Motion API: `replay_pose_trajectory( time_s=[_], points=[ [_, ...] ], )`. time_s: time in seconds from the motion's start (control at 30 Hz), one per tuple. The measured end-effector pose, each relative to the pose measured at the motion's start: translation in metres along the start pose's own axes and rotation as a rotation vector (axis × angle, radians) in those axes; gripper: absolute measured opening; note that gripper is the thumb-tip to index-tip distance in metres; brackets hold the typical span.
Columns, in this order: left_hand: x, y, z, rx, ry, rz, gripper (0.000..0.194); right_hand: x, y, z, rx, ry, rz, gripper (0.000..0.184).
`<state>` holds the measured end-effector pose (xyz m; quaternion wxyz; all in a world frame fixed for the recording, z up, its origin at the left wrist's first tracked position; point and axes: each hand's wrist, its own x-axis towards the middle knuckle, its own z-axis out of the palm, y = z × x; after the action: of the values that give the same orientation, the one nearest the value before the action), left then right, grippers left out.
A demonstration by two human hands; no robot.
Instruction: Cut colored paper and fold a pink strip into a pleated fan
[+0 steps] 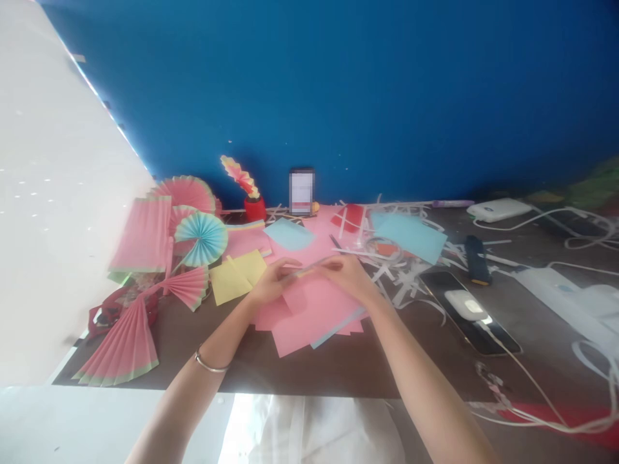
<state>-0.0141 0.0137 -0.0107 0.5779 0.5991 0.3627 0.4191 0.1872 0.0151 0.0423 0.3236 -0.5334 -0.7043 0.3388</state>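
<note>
My left hand point(271, 282) and my right hand point(349, 276) pinch the two ends of a narrow folded paper strip point(308, 267). They hold it low over a loose pile of pink paper sheets point(314, 312). A bracelet is on my left wrist. Beside my left hand lies a yellow paper sheet point(235, 278). Just beyond the hands is a light blue paper piece point(290, 234). To the right of my right hand are tangled white paper strips point(403, 283) and a larger blue sheet point(416, 237).
Pleated pink paper fans point(128, 341) and a round blue fan point(202, 238) sit at the left. A propped phone point(302, 192) stands by the blue wall near a red pot point(255, 207). At right lie a black phone point(454, 293), a white charger point(465, 305), cables and a power strip point(556, 299).
</note>
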Motion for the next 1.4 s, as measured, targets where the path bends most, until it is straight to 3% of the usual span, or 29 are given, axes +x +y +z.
replay_pose_trajectory(
  time_s=[0.33, 0.8, 0.97, 1.1, 1.3, 1.4],
  points=[
    [0.0, 0.004, 0.001, 0.021, -0.016, -0.015, 0.036, 0.003, 0.008, 0.007, -0.031, 0.086, -0.026, 0.02],
    [-0.001, 0.005, -0.002, -0.023, -0.035, -0.024, 0.031, 0.004, 0.008, 0.011, -0.037, 0.086, -0.019, 0.016],
    [0.002, 0.004, -0.002, -0.07, -0.013, -0.072, 0.038, 0.002, 0.005, 0.017, -0.005, 0.084, -0.035, 0.015],
    [0.005, 0.001, 0.002, 0.035, 0.04, -0.158, 0.041, 0.0, 0.001, 0.022, 0.051, 0.014, -0.066, 0.014],
    [0.004, -0.001, 0.004, 0.111, -0.021, -0.109, 0.041, -0.003, -0.002, 0.016, 0.068, -0.05, -0.035, 0.014],
    [0.002, 0.001, 0.002, 0.14, 0.015, -0.133, 0.043, -0.001, 0.0, 0.011, 0.017, 0.026, -0.049, 0.016]
  ],
)
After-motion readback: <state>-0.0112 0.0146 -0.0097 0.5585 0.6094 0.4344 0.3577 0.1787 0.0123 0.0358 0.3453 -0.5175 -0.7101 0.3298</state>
